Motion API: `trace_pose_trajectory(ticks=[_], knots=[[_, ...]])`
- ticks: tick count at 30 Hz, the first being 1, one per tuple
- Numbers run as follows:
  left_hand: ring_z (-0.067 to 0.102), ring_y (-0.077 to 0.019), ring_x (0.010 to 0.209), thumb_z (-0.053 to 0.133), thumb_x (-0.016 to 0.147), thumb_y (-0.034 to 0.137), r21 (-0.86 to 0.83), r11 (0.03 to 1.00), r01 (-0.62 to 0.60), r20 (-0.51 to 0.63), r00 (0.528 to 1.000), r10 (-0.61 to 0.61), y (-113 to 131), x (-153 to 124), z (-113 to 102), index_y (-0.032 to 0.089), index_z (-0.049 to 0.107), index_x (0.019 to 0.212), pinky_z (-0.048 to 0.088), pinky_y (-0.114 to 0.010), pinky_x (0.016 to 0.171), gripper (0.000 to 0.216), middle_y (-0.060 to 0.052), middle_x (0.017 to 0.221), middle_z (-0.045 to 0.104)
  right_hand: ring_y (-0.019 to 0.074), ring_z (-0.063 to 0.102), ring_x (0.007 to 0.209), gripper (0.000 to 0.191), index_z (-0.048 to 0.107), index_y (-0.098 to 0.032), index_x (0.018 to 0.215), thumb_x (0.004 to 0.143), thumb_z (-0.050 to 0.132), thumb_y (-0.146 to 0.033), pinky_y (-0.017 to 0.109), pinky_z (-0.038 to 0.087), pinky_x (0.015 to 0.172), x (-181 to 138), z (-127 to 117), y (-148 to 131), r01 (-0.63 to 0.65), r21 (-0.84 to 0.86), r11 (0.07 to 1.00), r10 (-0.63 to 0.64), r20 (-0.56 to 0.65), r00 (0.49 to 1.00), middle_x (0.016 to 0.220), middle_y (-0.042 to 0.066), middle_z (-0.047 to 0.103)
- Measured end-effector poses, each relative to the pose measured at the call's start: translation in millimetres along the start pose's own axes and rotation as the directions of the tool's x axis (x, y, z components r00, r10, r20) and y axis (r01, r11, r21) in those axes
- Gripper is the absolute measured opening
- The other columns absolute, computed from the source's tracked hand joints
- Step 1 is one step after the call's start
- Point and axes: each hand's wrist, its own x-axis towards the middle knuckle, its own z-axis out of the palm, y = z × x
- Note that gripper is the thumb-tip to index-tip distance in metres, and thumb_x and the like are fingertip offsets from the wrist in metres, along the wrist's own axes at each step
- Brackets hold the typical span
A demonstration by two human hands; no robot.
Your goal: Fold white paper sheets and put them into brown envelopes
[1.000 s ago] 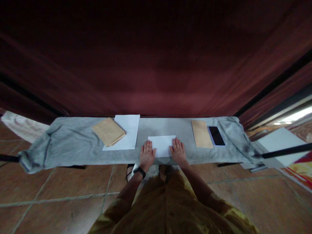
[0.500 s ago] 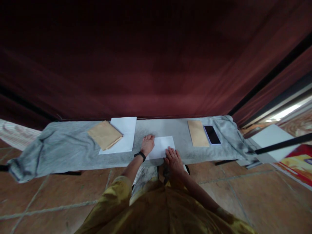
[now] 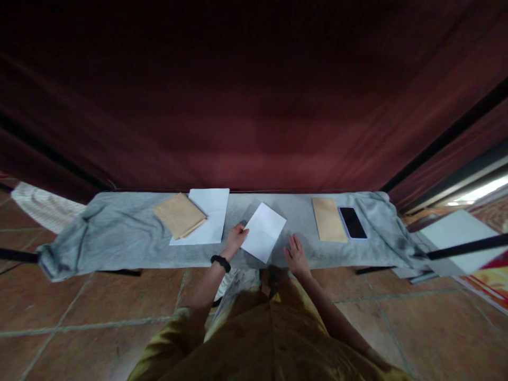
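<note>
Between my hands is a folded white sheet of paper (image 3: 264, 233), turned at a slant over the cloth-covered bench. My left hand (image 3: 237, 236) pinches its left edge, thumb on top. To the right of the paper, my right hand (image 3: 296, 256) is apart from it, fingers stretched out and holding nothing. Left of my left hand lies a stack of white paper (image 3: 216, 217), with several brown envelopes (image 3: 178, 214) partly on top of it. A single brown envelope (image 3: 330, 221) lies flat beyond my right hand.
A phone (image 3: 353, 222) lies beside the single envelope. Grey cloth (image 3: 119, 233) drapes the narrow bench and bunches at both ends. Behind the bench hangs a dark red curtain (image 3: 254, 132). A white board (image 3: 456, 238) and a dark bar are at the right, above the tiled floor.
The paper, pressed flat under both hands before, is now gripped at its left edge by my left hand and rotated. My right hand has come off it to the right.
</note>
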Motion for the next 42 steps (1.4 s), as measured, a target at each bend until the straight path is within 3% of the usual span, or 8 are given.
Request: trace_pose_trajectory(ticks=[8, 14, 20, 23, 26, 28, 33, 42], knots=[[0.056, -0.0133, 0.056, 0.071, 0.066, 0.03, -0.412, 0.896, 0.165, -0.116, 0.966, -0.232, -19.3, -43.2, 36.5, 0.018, 0.06, 0.074, 0.046, -0.025, 0.057, 0.018, 0.005, 0.057, 0.057, 0.0281, 0.047, 0.14, 0.054, 0.036, -0.017, 0.155, 0.104, 0.034, -0.035, 0.052, 0.044, 0.113, 2.7, 9.5, -6.9, 0.009, 0.205, 0.979, -0.023, 0.066, 0.998, 0.151, 0.017, 0.05], [0.059, -0.0132, 0.059, 0.067, 0.068, 0.024, -0.444, 0.879, 0.176, -0.123, 0.959, -0.254, -19.1, -49.3, 48.3, 0.018, 0.063, 0.082, 0.048, -0.025, 0.06, 0.015, 0.004, 0.062, 0.06, 0.0269, 0.04, 0.145, 0.051, 0.042, -0.017, 0.152, 0.103, 0.038, -0.028, 0.05, 0.034, 0.118, 0.3, 6.8, -17.2, 0.194, -0.111, 0.975, -0.174, 0.163, 0.971, 0.157, 0.014, 0.044], [0.066, -0.0201, 0.079, 0.061, 0.077, 0.016, -0.29, 0.946, 0.147, -0.134, 0.972, -0.192, -15.2, -56.8, 35.3, 0.017, 0.064, 0.113, 0.053, -0.035, 0.081, 0.036, -0.002, 0.08, 0.068, 0.028, 0.04, 0.145, 0.048, 0.048, -0.016, 0.149, 0.104, 0.039, -0.03, 0.049, 0.032, 0.118, -3.1, 5.4, -18.0, 0.242, -0.238, 0.941, -0.198, 0.195, 0.961, 0.155, 0.014, 0.047], [0.061, -0.0259, 0.114, 0.055, 0.088, 0.019, -0.004, 0.999, -0.044, -0.186, 0.982, 0.043, -5.7, -61.2, 33.9, 0.018, 0.056, 0.133, 0.045, -0.042, 0.104, 0.045, -0.011, 0.117, 0.068, 0.0279, 0.04, 0.144, 0.048, 0.048, -0.015, 0.149, 0.104, 0.038, -0.031, 0.048, 0.031, 0.118, -2.6, 5.1, -18.5, 0.243, -0.243, 0.939, -0.199, 0.191, 0.961, 0.154, 0.014, 0.048], [0.042, -0.0283, 0.141, 0.047, 0.097, 0.026, 0.382, 0.849, -0.365, -0.01, 0.917, 0.399, 9.5, -59.7, 48.6, 0.019, 0.051, 0.143, 0.034, -0.046, 0.117, 0.046, -0.014, 0.15, 0.05, 0.0283, 0.041, 0.144, 0.048, 0.049, -0.014, 0.148, 0.104, 0.038, -0.032, 0.049, 0.031, 0.118, -2.5, 5.1, -20.0, 0.247, -0.252, 0.936, -0.207, 0.175, 0.963, 0.154, 0.015, 0.049], [0.031, -0.0289, 0.15, 0.046, 0.099, 0.032, 0.474, 0.714, -0.516, 0.18, 0.85, 0.495, 19.0, -53.8, 64.3, 0.019, 0.047, 0.147, 0.027, -0.049, 0.121, 0.05, -0.013, 0.158, 0.041, 0.0289, 0.041, 0.143, 0.046, 0.051, -0.013, 0.146, 0.104, 0.038, -0.03, 0.049, 0.031, 0.117, -3.1, 5.0, -21.0, 0.258, -0.264, 0.929, -0.219, 0.171, 0.961, 0.153, 0.015, 0.05], [0.03, -0.0268, 0.151, 0.042, 0.101, 0.039, 0.495, 0.608, -0.62, 0.386, 0.784, 0.486, 24.1, -28.0, 86.8, 0.025, 0.039, 0.154, 0.019, -0.054, 0.124, 0.055, -0.009, 0.16, 0.04, 0.0288, 0.042, 0.143, 0.046, 0.051, -0.012, 0.145, 0.104, 0.039, -0.03, 0.049, 0.031, 0.118, -4.2, 4.4, -21.9, 0.281, -0.269, 0.921, -0.239, 0.177, 0.955, 0.151, 0.016, 0.052], [0.029, -0.0211, 0.152, 0.034, 0.103, 0.036, 0.591, 0.667, -0.454, 0.226, 0.886, 0.404, -11.1, 1.1, 43.2, 0.021, 0.031, 0.158, 0.018, -0.046, 0.125, 0.057, -0.01, 0.159, 0.041, 0.0281, 0.04, 0.144, 0.049, 0.045, -0.013, 0.15, 0.103, 0.044, -0.03, 0.05, 0.032, 0.117, -4.7, 5.3, -21.4, 0.265, -0.256, 0.93, -0.225, 0.175, 0.958, 0.155, 0.017, 0.047]])
